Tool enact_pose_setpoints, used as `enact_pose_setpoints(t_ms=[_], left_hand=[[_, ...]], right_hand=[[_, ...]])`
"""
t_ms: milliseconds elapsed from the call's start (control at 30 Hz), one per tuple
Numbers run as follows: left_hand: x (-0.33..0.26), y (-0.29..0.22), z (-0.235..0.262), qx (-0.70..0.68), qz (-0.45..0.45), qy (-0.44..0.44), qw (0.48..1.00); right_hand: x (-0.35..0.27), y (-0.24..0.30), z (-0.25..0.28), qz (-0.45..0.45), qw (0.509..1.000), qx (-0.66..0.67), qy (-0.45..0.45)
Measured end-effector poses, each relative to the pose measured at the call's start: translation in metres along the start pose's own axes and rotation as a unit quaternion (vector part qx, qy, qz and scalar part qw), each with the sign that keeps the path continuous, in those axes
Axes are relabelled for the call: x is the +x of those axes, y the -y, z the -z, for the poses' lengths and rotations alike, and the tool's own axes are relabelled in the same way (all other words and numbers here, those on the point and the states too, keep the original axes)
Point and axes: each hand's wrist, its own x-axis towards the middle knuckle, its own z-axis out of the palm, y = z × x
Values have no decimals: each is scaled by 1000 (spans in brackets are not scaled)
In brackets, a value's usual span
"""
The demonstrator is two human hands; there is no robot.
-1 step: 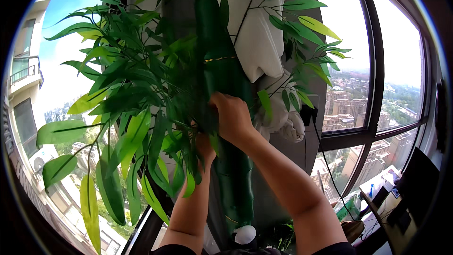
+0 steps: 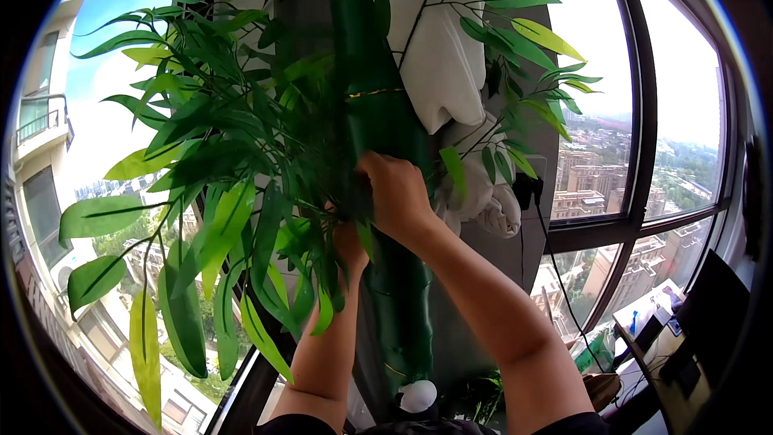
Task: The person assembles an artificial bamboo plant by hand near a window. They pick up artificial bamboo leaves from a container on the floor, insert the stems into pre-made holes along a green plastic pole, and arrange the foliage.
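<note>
So a thick glossy dark-green artificial bamboo trunk [image 2: 378, 113] is seen standing upright right in the middle of the view, in front of a dark window post, with a thin gold band ringed around it higher up. The right hand [image 2: 394, 193] is laid against the trunk about halfway up, fingers curled over toward the left side where the leafy stems come off; it looks closed around the trunk or a stem there, but what exactly is pinched can't be told, since the fingertips are buried in leaves. The left hand [image 2: 348, 243] is tucked just below and to the left of it, touching the trunk, and it's mostly hidden by foliage, so whether it's gripping or flat can't be told either.

A big spray of long pointed green plastic leaves [image 2: 217, 185] is fanned out to the left of the trunk, some lighter yellow-green ones hanging low. A smaller leafy branch [image 2: 523, 48] is spread to the upper right. A bunched white cloth curtain [image 2: 451, 72] is hung just behind the trunk on the right, knotted lower down. Curved dark-framed window panes [image 2: 644, 113] are seen beyond, with city buildings outside.
</note>
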Motion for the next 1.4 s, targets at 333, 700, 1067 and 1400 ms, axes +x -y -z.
enact_pose_setpoints(t_ms=[333,700,1067,1400], left_hand=[[13,-9,35,-550,223,39,804],[23,8,21,-311,75,-32,947],[19,10,-4,-348,125,-79,926],[5,-7,23,-472,306,-25,827]], right_hand=[[22,0,5,-51,998,7,45],[35,2,-3,29,995,-59,71],[31,15,-8,-38,991,-77,106],[25,9,-26,-15,984,-108,138]])
